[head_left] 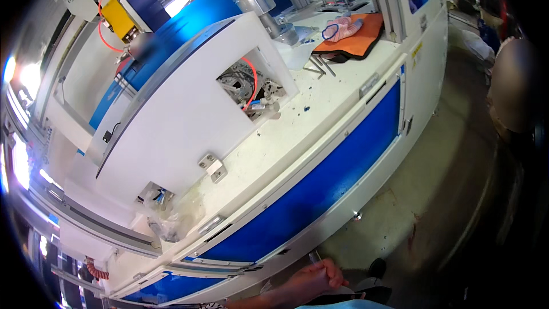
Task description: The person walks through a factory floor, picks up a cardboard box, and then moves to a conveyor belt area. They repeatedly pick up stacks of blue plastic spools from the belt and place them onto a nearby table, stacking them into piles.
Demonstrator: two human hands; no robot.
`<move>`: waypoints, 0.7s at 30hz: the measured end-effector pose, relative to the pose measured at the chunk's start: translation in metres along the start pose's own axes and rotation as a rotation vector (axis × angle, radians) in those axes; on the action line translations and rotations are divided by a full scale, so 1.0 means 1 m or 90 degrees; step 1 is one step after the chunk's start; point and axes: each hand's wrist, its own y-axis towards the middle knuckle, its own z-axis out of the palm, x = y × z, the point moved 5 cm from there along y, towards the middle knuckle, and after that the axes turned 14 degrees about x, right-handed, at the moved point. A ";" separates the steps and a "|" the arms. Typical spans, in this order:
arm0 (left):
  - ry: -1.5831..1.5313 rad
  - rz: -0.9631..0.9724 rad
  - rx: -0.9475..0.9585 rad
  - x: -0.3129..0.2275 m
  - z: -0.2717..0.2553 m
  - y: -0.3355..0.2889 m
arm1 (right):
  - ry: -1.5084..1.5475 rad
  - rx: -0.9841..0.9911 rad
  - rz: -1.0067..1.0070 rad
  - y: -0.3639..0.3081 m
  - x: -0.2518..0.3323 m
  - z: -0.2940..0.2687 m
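Observation:
At the lower edge my left hand is closed, its fingers curled inward, in front of the machine's lower front. A short, slim, pale thing shows just above the knuckles; whether the hand holds it I cannot tell. My left forearm comes in from the lower left, with a patterned band or cuff near it. No part of my right hand can be made out. Nearest to the hand is the white machine cabinet with its blue panel.
A white ledge carries a clear plastic bag, a metal bracket, thin metal rods, an orange mat and a pink striped glove. A white cover has a square opening. A person is at right.

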 end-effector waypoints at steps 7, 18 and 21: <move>0.027 0.166 -0.003 -0.026 0.040 0.060 | -0.356 -0.310 -0.060 0.167 -0.104 0.184; 0.240 0.440 0.108 -0.192 0.237 0.109 | 0.434 -0.200 -0.258 0.010 -0.164 -0.257; 0.221 0.559 0.063 -0.234 0.272 0.107 | 0.537 -0.377 -0.377 -0.098 -0.073 -0.443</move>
